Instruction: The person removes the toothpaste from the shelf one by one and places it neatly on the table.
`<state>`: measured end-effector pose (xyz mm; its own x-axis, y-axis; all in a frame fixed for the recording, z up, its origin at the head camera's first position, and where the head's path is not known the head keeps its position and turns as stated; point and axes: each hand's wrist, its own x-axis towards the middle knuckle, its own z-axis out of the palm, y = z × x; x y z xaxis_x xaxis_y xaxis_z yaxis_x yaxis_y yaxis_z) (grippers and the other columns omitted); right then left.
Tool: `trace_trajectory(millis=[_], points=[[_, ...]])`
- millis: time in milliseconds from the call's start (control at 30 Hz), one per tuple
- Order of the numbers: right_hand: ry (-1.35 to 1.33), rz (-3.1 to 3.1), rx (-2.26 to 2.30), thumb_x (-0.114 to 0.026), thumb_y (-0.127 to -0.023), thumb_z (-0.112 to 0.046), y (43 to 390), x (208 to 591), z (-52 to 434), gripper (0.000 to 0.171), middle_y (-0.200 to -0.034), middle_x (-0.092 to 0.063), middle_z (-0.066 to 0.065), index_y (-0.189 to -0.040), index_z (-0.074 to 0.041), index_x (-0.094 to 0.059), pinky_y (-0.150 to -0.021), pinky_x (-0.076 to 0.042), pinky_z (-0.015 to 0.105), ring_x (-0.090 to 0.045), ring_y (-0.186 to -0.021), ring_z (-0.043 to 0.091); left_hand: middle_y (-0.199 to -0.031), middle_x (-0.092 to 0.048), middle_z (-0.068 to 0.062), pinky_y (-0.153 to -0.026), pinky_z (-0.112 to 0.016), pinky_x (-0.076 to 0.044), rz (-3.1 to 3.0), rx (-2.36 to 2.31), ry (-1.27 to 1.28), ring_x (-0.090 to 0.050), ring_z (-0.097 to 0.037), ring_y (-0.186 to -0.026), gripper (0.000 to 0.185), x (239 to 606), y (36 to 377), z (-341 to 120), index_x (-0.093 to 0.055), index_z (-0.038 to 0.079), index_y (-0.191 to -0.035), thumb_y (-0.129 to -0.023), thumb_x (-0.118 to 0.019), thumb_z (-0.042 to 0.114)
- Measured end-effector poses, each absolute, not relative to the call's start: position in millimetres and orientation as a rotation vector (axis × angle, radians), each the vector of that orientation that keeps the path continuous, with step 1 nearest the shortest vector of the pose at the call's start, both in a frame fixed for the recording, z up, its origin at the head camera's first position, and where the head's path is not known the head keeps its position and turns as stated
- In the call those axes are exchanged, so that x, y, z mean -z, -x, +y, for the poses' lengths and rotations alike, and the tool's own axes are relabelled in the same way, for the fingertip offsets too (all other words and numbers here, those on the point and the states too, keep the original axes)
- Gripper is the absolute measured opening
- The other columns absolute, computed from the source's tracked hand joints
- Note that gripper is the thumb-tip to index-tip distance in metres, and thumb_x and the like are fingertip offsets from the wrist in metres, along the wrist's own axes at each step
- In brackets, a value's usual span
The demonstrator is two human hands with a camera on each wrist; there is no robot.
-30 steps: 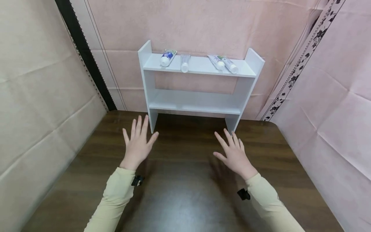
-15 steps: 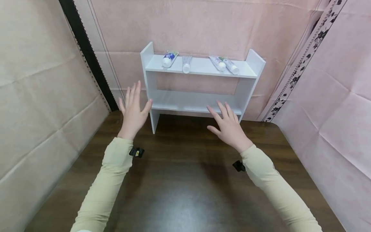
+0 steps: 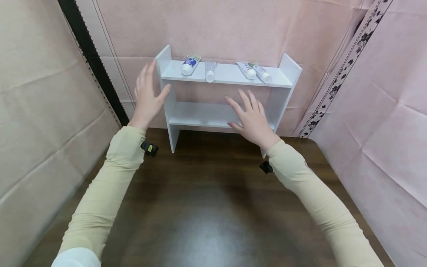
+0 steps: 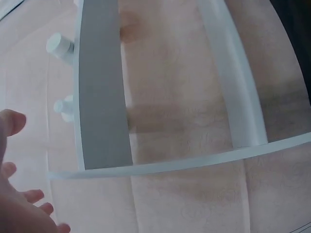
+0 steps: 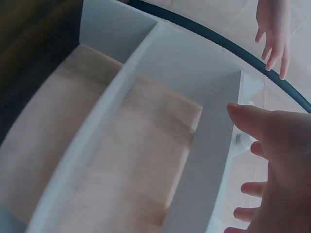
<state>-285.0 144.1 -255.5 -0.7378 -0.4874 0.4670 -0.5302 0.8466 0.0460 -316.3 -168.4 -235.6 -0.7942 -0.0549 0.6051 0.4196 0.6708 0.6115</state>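
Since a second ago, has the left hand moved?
Yes: in the head view, the left hand rose alongside the white rack, from its foot toward its top.

Pale yellow-green sleeves [image 3: 100, 193] adjoin 2 black wrist cameras [image 3: 149, 148].

A dark brown wooden table [image 3: 200, 193] carried a white shelf [image 3: 281, 104], which stood upright along the table's far edge, between its two far corners. The shelf had an upper board [image 3: 228, 74] and a lower board [image 3: 200, 115]. Four tubes lay on the upper board, caps toward its front edge. A blue-and-white tube [image 3: 190, 65] lay near the left end, with a pale tube [image 3: 210, 71] just beside it. Nearer the right end, a white tube [image 3: 247, 70] and another white-capped tube [image 3: 261, 73] lay slanted, close together; whether they touched was unclear.
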Motion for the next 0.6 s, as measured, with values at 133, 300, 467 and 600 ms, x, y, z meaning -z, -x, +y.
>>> trace_trajectory(millis=[133, 300, 467, 600], points=[[-0.749, -2.459, -0.026, -0.065, -0.091, -0.037, 294.7, 239.9, 131.3, 0.074, -0.157, -0.02, 0.018, -0.152, -0.022, -0.027, -0.112, -0.024, 0.057, -0.019, -0.145, 0.042, -0.163, -0.011, 0.008, -0.121, -0.045, -0.009, -2.287, 1.118, 0.346, -0.009, -0.014, -0.15, 0.078, 224.7, 325.9, -170.1, -0.01, 0.039, -0.154, -0.092, -0.057, 0.038], [-0.773, -2.428, 0.076, -0.064, -0.091, -0.038, 304.6, 224.3, 113.8, 0.074, -0.158, -0.023, 0.017, -0.153, -0.024, -0.025, -0.112, -0.025, 0.054, -0.019, -0.145, 0.041, -0.161, -0.009, 0.0, -0.12, -0.045, -0.012, -2.341, 1.116, 0.412, -0.011, -0.019, -0.149, 0.085, 215.6, 337.5, -167.4, -0.004, 0.038, -0.155, -0.091, -0.06, 0.033], [-0.786, -2.477, 0.1, -0.063, -0.092, -0.038, 318.5, 209.1, 93.3, 0.075, -0.159, -0.021, 0.016, -0.153, -0.022, -0.023, -0.114, -0.024, 0.054, -0.017, -0.147, 0.041, -0.162, -0.007, 0.002, -0.121, -0.039, -0.014, -2.319, 1.192, 0.314, -0.012, -0.013, -0.149, 0.089, 201.6, 348.2, -165.9, 0.001, 0.038, -0.154, -0.09, -0.06, 0.033], [-0.781, -2.618, 0.067, -0.059, -0.093, -0.041, 328.8, 192.4, 76.5, 0.078, -0.158, -0.02, 0.016, -0.155, -0.022, -0.015, -0.115, -0.024, 0.054, -0.017, -0.147, 0.039, -0.163, -0.007, 0.004, -0.121, -0.034, -0.017, -2.262, 1.388, 0.258, -0.014, -0.01, -0.149, 0.093, 193.3, 363.7, -156.0, 0.008, 0.036, -0.154, -0.09, -0.061, 0.029]])
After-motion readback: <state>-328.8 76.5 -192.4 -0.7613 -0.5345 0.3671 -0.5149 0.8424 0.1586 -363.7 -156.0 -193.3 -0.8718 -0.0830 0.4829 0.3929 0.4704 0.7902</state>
